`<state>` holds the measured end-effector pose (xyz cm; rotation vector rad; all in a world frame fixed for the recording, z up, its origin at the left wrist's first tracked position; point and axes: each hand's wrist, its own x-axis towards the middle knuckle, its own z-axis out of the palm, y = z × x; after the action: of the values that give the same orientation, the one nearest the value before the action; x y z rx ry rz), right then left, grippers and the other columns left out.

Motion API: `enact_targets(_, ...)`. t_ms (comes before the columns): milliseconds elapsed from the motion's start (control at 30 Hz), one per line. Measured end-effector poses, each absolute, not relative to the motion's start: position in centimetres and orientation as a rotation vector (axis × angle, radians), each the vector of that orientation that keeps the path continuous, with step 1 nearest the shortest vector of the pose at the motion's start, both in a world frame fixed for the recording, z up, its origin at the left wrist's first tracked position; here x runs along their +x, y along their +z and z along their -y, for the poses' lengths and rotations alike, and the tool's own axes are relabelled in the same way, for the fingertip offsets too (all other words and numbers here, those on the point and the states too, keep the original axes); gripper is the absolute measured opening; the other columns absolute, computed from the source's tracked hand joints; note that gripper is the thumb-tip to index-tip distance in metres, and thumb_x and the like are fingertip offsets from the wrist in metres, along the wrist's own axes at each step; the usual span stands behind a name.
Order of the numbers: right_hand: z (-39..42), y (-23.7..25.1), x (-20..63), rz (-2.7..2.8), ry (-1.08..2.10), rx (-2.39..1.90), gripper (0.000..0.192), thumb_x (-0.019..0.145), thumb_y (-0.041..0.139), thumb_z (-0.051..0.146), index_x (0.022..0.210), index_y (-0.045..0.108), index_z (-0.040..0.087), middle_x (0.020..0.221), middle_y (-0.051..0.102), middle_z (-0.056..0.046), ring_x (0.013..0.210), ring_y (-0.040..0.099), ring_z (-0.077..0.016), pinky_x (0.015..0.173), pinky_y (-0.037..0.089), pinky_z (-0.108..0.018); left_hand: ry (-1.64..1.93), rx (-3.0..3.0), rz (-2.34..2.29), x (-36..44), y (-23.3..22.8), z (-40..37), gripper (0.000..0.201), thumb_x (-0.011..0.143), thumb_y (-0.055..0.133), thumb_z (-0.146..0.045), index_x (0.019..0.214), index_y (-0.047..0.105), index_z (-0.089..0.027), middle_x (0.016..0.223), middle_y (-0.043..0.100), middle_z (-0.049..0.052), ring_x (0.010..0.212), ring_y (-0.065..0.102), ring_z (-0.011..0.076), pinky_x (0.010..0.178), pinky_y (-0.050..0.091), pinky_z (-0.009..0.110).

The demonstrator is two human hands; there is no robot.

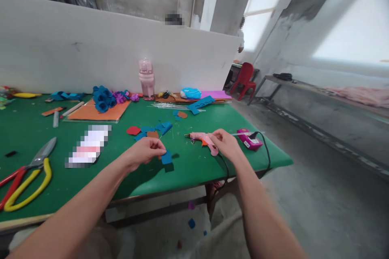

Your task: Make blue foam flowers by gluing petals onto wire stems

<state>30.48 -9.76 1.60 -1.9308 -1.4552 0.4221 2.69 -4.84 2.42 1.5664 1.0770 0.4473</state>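
Between the thumb and fingers of my left hand is a small blue felt piece, held just above the green table; a thin wire or strand seems to show by the fingers. My right hand is closed on the rear of a pink glue gun, which lies on its side with an orange trigger and its nozzle pointing left. A clear glue stick extends behind it. Beyond my left hand lie a red cut piece, a brown piece and several blue scraps.
Large shears with red and yellow handles lie at left, near a blurred phone-like object. Blue rolled flowers rest on an orange sheet. A pink bottle stands by the white partition. A magenta power box with a black cord sits right.
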Motion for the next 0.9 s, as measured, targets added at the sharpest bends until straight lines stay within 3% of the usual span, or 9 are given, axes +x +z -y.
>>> enact_targets(100, 10.1, 0.5, 32.1, 1.571, 0.530, -2.076, 0.032, 0.072, 0.056, 0.044, 0.089, 0.060, 0.017, 0.079, 0.067, -0.006, 0.071, 0.059, -0.0184, 0.062, 0.039, -0.027, 0.326, 1.547, -1.114, 2.0, 1.7, 4.2, 0.025, 0.059, 0.066, -0.037, 0.065, 0.056, -0.014, 0.050, 0.055, -0.002, 0.032, 0.026, 0.0032, 0.034, 0.012, 0.019)
enact_targets(200, 9.9, -0.3, 32.2, 1.669, 0.619, -2.112, 0.025, 0.072, 0.056, 0.034, 0.089, 0.061, 0.017, 0.080, 0.068, -0.005, 0.072, 0.060, -0.0182, 0.064, 0.038, -0.026, 0.297, 1.538, -1.194, 1.8, 1.2, 3.9, 0.022, 0.056, 0.067, -0.033, 0.061, 0.055, -0.015, 0.045, 0.055, -0.002, 0.030, 0.025, 0.0037, 0.033, 0.013, 0.020)
enact_targets(433, 8.7, -1.0, 31.4, 1.540, 0.582, -2.191, 0.011, 0.069, 0.054, 0.029, 0.065, 0.053, 0.019, 0.056, 0.061, -0.002, 0.060, 0.057, -0.0185, 0.056, 0.036, -0.027, 0.413, 1.709, -1.331, 2.0, 0.8, 3.9, 0.010, 0.055, 0.065, -0.024, 0.053, 0.061, -0.015, 0.042, 0.051, -0.003, 0.036, 0.031, 0.0063, 0.036, 0.020, 0.021)
enact_targets(633, 10.3, 0.7, 29.2, 0.990, 1.031, -1.495, 0.020, 0.063, 0.062, 0.025, 0.079, 0.053, 0.019, 0.072, 0.063, -0.001, 0.057, 0.056, -0.0120, 0.058, 0.047, -0.027, 0.472, 1.831, -1.364, 2.4, 0.7, 4.0, 0.008, 0.053, 0.065, -0.021, 0.049, 0.062, -0.016, 0.044, 0.052, -0.002, 0.047, 0.044, 0.0108, 0.046, 0.031, 0.022)
enact_targets(767, 11.6, 1.9, 27.2, 0.885, 1.484, -1.153, 0.017, 0.063, 0.066, 0.028, 0.072, 0.056, 0.018, 0.060, 0.054, 0.003, 0.053, 0.051, -0.0099, 0.063, 0.050, -0.029, 0.451, 1.849, -1.411, 2.5, 0.8, 4.0, 0.006, 0.052, 0.065, -0.019, 0.048, 0.061, -0.016, 0.045, 0.053, -0.001, 0.050, 0.047, 0.0124, 0.048, 0.032, 0.023)
enact_targets(900, 12.5, 3.0, 25.9, 0.937, 1.609, -1.041, 0.026, 0.073, 0.059, 0.043, 0.084, 0.059, 0.019, 0.057, 0.053, 0.002, 0.045, 0.043, -0.0095, 0.041, 0.040, -0.023, 0.451, 1.903, -1.444, 2.7, 0.6, 4.0, 0.005, 0.053, 0.062, -0.017, 0.049, 0.060, -0.016, 0.048, 0.055, -0.001, 0.051, 0.048, 0.0126, 0.049, 0.032, 0.023)
